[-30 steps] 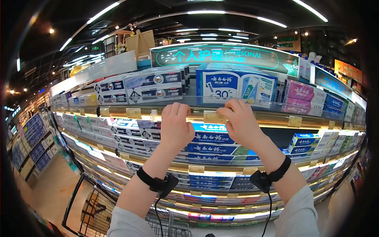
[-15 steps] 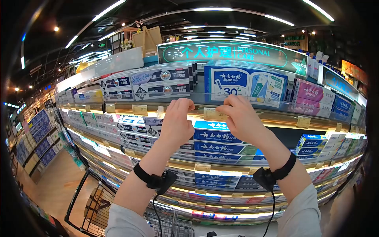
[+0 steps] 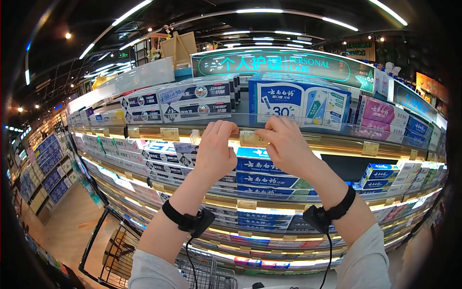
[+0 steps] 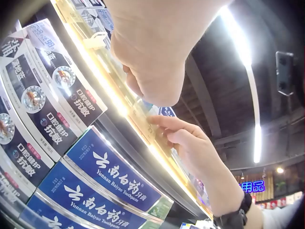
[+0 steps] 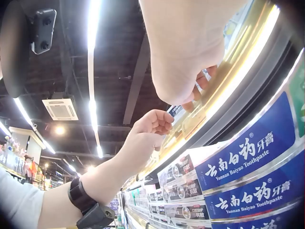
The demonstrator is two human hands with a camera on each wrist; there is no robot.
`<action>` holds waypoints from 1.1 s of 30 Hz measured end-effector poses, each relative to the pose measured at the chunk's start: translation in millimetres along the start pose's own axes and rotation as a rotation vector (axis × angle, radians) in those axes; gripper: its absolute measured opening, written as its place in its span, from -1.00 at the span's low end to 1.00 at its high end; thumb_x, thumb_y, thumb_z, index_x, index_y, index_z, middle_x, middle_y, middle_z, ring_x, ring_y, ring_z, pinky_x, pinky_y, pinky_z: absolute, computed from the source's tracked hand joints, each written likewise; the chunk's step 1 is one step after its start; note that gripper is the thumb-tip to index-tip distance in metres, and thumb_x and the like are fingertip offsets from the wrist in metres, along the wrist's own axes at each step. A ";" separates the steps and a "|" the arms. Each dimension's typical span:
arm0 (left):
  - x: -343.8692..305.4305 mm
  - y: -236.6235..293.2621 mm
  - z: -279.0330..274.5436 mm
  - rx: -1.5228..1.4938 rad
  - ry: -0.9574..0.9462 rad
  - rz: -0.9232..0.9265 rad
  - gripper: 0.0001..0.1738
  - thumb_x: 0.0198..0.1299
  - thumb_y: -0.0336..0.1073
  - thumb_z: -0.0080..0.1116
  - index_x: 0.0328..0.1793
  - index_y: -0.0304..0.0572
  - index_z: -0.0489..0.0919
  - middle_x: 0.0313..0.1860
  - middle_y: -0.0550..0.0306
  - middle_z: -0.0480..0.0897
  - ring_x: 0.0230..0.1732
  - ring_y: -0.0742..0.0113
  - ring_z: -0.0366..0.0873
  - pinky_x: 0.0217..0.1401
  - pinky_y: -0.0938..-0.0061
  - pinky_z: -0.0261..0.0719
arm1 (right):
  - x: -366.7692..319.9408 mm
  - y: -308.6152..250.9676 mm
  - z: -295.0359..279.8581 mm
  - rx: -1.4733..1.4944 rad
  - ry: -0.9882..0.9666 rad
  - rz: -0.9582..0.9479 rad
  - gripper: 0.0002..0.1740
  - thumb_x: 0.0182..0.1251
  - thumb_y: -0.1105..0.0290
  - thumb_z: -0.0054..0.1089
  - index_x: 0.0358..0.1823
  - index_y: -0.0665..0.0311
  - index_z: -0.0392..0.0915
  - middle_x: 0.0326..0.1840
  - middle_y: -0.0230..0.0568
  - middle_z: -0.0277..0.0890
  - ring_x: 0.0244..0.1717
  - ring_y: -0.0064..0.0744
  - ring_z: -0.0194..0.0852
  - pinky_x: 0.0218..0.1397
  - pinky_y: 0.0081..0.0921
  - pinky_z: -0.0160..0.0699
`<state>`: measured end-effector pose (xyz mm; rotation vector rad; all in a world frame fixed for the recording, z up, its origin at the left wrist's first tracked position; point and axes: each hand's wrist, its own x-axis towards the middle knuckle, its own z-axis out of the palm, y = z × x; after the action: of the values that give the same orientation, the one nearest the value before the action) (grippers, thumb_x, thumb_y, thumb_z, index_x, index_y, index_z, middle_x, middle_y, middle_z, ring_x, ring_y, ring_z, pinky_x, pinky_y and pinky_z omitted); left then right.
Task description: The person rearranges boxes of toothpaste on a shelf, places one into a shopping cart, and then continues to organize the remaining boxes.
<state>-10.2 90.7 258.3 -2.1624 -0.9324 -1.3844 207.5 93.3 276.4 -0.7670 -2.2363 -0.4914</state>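
Both hands are raised to the front edge of the upper shelf. My right hand (image 3: 291, 149) pinches the right end of a yellow price tag (image 3: 252, 138) on the rail, index finger lying over its printed number. In the left wrist view, that index finger (image 4: 167, 121) reaches onto the tag, thumb beneath. Just beyond the tag's left end is my left hand (image 3: 214, 147), its fingertips right at the rail. Seen from the right wrist, the left hand (image 5: 150, 133) has curled fingers with nothing showing between them. Behind the tag stands a large blue-and-white toothpaste box (image 3: 276, 101).
Blue toothpaste boxes (image 3: 262, 166) are stacked below the rail, with dark-and-white boxes (image 3: 197, 98) to the left and pink boxes (image 3: 378, 111) to the right. A clear lip (image 3: 231, 118) fronts the upper shelf. A wire shopping cart (image 3: 115, 253) stands lower left.
The price tag has slid slightly left along the rail with my right hand. My left hand stays at almost the same spot. The head view shifted a little between the first two frames.
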 end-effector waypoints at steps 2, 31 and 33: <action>0.4 -0.1 1.5 -0.003 0.000 -0.004 -0.54 -0.18 -0.72 -0.03 -0.06 -0.28 0.47 -0.15 -0.04 0.55 0.00 -0.09 0.48 0.07 0.18 0.48 | -1.0 -0.9 -1.8 0.009 -0.006 0.003 -0.62 0.24 0.56 0.08 0.09 0.33 0.63 -0.06 -0.14 0.39 0.06 -0.13 0.34 0.20 -0.18 0.31; 1.0 2.2 9.3 0.034 0.044 0.014 -0.65 -0.16 -0.59 0.05 -0.15 -0.25 0.48 -0.23 -0.02 0.52 -0.12 -0.06 0.45 0.01 0.16 0.45 | 1.1 -4.8 -5.4 -0.005 0.196 -0.109 -0.68 0.13 0.55 0.17 -0.04 0.27 0.63 -0.07 -0.13 0.45 0.02 -0.09 0.40 0.13 -0.12 0.38; -0.2 4.9 10.0 0.015 0.072 0.015 -0.64 -0.18 -0.61 0.01 -0.16 -0.25 0.48 -0.24 -0.02 0.52 -0.11 -0.08 0.45 -0.01 0.16 0.45 | 10.1 -4.3 1.0 0.010 0.161 -0.124 -0.72 0.14 0.53 0.19 -0.09 0.26 0.63 -0.09 -0.14 0.43 0.01 -0.11 0.40 0.11 -0.12 0.38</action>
<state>-0.4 93.6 254.0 -2.0903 -0.8955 -1.4336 198.4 94.5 282.6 -0.5653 -2.1421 -0.5800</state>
